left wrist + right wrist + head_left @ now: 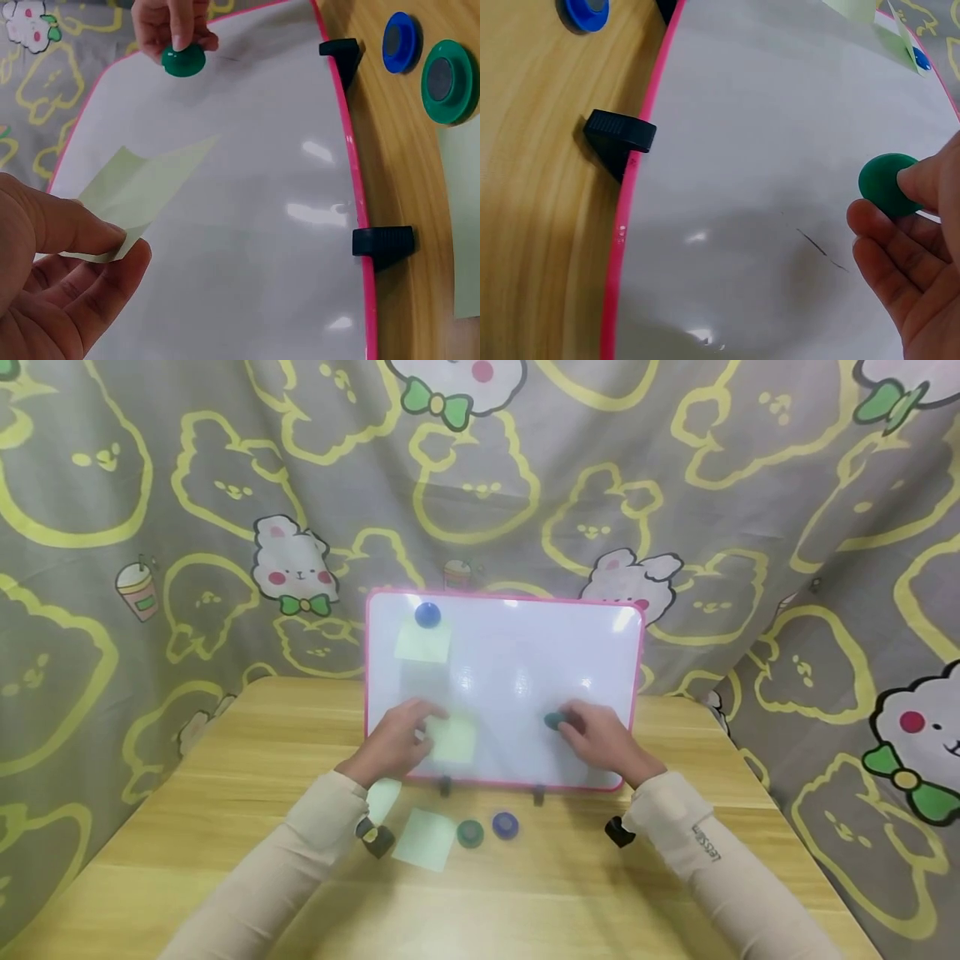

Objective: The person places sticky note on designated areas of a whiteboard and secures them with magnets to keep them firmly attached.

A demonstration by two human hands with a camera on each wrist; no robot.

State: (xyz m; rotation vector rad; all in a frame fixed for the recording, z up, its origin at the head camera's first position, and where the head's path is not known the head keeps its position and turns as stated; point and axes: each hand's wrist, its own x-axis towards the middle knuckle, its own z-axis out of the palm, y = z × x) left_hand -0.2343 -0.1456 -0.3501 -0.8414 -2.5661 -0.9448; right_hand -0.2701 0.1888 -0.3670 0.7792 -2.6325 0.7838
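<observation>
My left hand (395,737) pinches a pale green sticky note (142,187) between thumb and fingers, in front of the lower left of a pink-framed whiteboard (510,652). The note is creased and bends away from the fingertips. On the right, my right hand (600,737) holds a round green magnet (889,184) between thumb and fingers, close over the board's right half. Higher on the board's left side, a blue magnet (427,615) sits at the top of another pale green note (423,642).
On the wooden table (525,893) before the board lie a green magnet (470,833), a blue magnet (505,825) and a sticky note (426,840). Another note (384,798) is partly behind the left sleeve. Black clips (620,131) support the board's lower edge. A patterned curtain (480,468) hangs behind.
</observation>
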